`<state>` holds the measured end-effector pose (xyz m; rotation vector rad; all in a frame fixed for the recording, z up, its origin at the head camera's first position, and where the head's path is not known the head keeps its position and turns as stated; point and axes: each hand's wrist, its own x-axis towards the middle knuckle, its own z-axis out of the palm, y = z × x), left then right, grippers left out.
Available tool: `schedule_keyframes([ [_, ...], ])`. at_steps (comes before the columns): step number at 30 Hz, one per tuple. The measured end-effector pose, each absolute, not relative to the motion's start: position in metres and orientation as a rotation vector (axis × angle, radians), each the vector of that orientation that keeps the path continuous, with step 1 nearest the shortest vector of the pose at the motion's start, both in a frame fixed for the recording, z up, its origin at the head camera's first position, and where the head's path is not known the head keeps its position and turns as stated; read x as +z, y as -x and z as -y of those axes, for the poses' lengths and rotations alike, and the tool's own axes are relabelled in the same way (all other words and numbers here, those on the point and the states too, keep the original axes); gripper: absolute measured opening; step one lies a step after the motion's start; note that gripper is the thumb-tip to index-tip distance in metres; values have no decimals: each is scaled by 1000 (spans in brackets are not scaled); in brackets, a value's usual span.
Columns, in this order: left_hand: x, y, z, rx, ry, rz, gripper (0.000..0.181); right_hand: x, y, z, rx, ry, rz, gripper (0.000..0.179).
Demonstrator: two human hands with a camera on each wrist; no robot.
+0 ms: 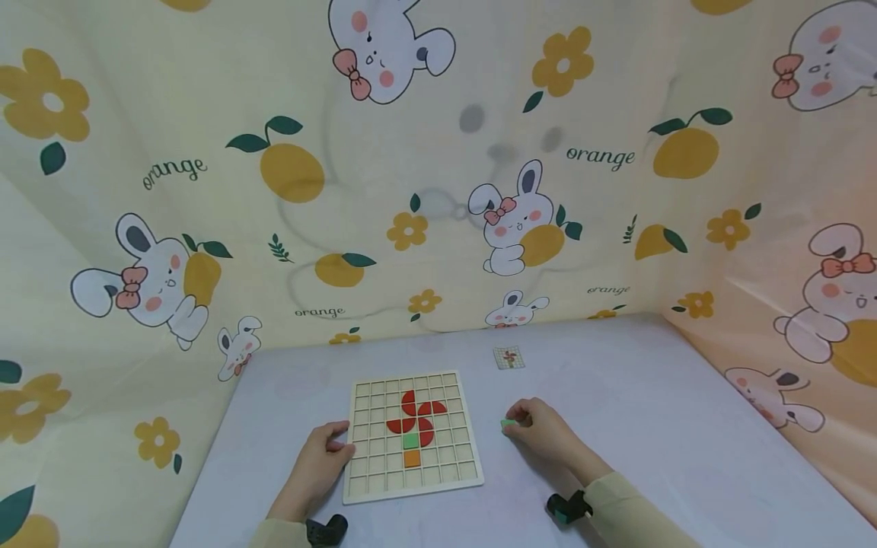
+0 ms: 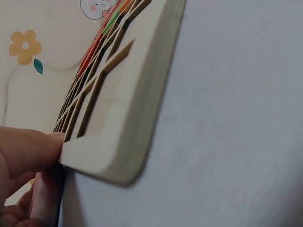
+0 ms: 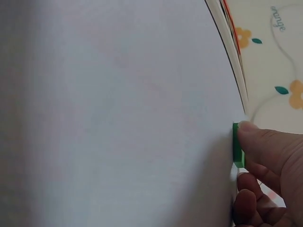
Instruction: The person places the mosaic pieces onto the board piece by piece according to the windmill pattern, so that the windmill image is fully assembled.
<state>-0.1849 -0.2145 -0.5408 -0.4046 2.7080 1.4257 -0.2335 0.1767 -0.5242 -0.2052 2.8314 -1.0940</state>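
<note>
A square pale board with a grid of small cells lies before me. My left hand grips its left edge, the thumb on the rim in the left wrist view. Several red pieces with curved edges form a pinwheel on the grid. Below them sit a green square tile and then an orange square tile. To the right of the board, my right hand pinches another green tile between thumb and fingers, close over the tabletop.
A small card with a gridded red pattern lies behind the board, to its right. The white tabletop meets a cloth backdrop printed with rabbits, oranges and flowers. Each wrist wears a black camera mount.
</note>
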Motion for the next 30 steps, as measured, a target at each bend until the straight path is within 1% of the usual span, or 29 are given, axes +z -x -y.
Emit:
schedule_keyframes([
  [4, -542, 186, 215, 1424, 401, -2713, 50, -525, 233, -176, -1081, 200, -2844, 16],
  [13, -543, 185, 215, 1428, 402, -2713, 50, -524, 232, -172, -1085, 201, -2814, 20],
  [17, -542, 184, 214, 1442, 406, -2707, 50, -523, 229, -166, -1104, 224, -2798, 16],
  [21, -542, 184, 213, 1447, 408, -2706, 49, -522, 228, -158, -1123, 254, -2787, 12],
  [30, -543, 185, 213, 1427, 419, -2720, 50, -513, 221, -122, -1239, 313, -2687, 14],
])
